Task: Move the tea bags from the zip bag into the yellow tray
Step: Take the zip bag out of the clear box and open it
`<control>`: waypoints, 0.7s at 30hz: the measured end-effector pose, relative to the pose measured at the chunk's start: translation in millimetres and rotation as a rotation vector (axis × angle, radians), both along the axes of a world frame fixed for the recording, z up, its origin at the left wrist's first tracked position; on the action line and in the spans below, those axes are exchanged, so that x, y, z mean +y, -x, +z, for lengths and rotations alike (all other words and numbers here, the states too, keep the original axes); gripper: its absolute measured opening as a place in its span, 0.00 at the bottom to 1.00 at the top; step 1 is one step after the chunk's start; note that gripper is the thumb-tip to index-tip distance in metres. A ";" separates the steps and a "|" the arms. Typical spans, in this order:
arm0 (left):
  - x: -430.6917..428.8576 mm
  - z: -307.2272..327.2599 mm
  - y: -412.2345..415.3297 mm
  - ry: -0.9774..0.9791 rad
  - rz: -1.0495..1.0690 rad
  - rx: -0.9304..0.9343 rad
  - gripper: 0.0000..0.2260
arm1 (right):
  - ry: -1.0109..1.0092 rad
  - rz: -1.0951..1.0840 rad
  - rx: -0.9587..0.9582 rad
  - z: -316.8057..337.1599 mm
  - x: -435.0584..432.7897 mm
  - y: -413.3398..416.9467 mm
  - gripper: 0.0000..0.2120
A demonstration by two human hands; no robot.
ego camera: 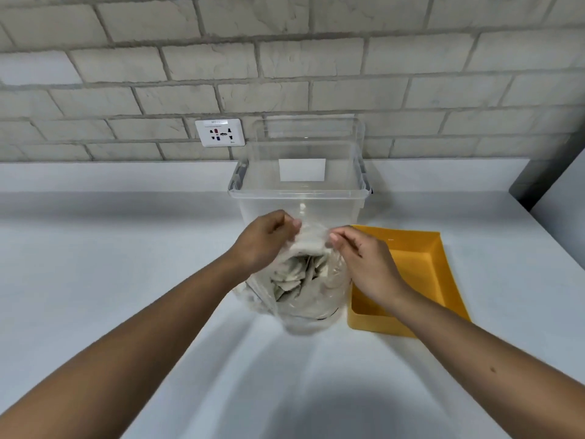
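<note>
A clear zip bag [304, 299] stands on the white counter, stuffed with several pale tea bags [296, 277]. My left hand [264, 239] pinches the left side of the bag's top edge. My right hand [364, 261] pinches the right side of the same edge, fingertips a short gap from the left hand's. The yellow tray [411, 248] lies just right of the bag, partly under my right wrist, and nothing shows inside it.
A clear plastic storage box [300, 191] stands directly behind the bag, its lid leaning up against the brick wall. A wall socket [220, 132] sits behind it to the left. The white counter [110, 248] ends at a dark edge at far right.
</note>
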State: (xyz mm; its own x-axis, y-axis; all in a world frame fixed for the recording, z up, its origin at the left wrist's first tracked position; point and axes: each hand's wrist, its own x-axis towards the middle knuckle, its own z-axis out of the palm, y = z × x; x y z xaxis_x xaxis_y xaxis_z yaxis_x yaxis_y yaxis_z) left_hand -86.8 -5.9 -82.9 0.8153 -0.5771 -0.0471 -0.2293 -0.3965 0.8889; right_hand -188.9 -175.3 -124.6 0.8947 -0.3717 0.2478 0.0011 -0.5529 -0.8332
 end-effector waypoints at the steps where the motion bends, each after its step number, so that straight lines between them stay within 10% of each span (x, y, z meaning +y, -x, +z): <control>1: 5.6 -6.7 -0.3 -0.059 -0.006 -0.055 0.10 | -0.002 -0.025 0.004 -6.9 2.8 -0.4 0.10; 7: 32.7 -23.7 18.9 -0.274 0.238 -0.538 0.13 | -0.097 -0.134 -0.056 -16.3 21.5 -2.7 0.11; 15: 48.6 -37.6 49.6 -0.385 0.471 -0.199 0.23 | 0.224 -0.387 -0.027 -20.6 29.5 -1.6 0.10; 21: 51.7 -41.6 45.7 0.190 0.483 0.211 0.11 | -0.096 -0.285 -0.022 -15.5 43.4 0.8 0.14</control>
State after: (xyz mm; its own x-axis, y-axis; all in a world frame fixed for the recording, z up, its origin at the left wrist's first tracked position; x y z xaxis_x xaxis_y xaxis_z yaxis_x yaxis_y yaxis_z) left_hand -132.5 45.9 -124.5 0.9733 -0.1550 -0.1691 0.1288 -0.2409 0.9620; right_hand -189.7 -131.9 -140.1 0.7455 -0.6299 0.2175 -0.1246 -0.4524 -0.8831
